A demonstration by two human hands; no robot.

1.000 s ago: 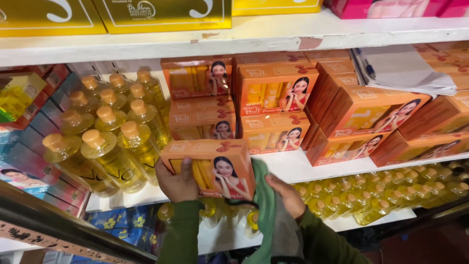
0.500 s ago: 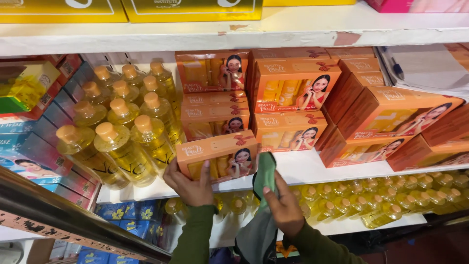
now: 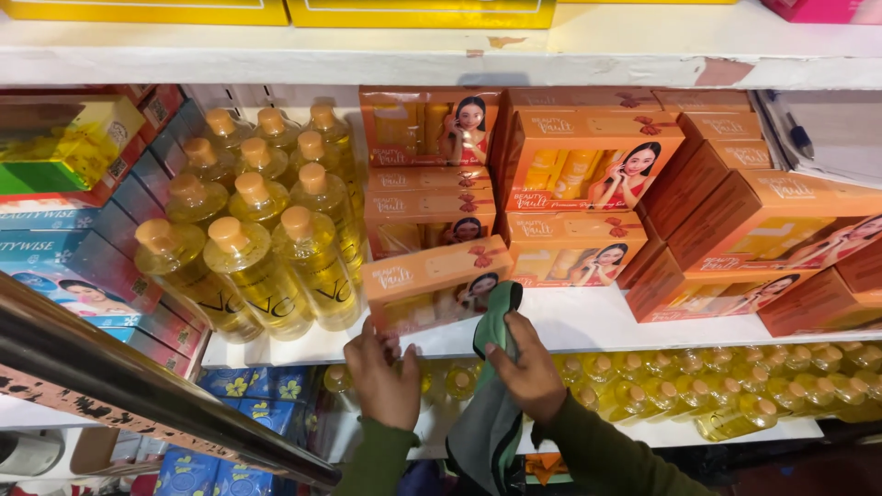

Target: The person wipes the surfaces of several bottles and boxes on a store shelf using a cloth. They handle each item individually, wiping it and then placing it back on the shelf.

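My left hand (image 3: 381, 375) has its grip closed on the lower left corner of an orange box (image 3: 435, 283), fingers curled under its bottom edge at the front edge of the white shelf (image 3: 588, 323). The box stands tilted, its far end leaning back against the stack of orange boxes (image 3: 424, 204) behind it, so my hold seems to be what steadies it at the lip of the shelf. My right hand (image 3: 530, 367) is closed around a green cloth (image 3: 491, 386), pressing the cloth's upper fold against the right end of the same box; the rest of the cloth hangs down past my wrist. Holding it bunched like that keeps a pad of fabric between my fingers and the cardboard.

Just left of the box, yellow bottles (image 3: 248, 239) with tan caps stand in rows toward the shelf's left end. More orange boxes (image 3: 588, 184) are piled to the right, some lying askew toward the right end. Smaller yellow bottles (image 3: 735, 390) line the shelf below.
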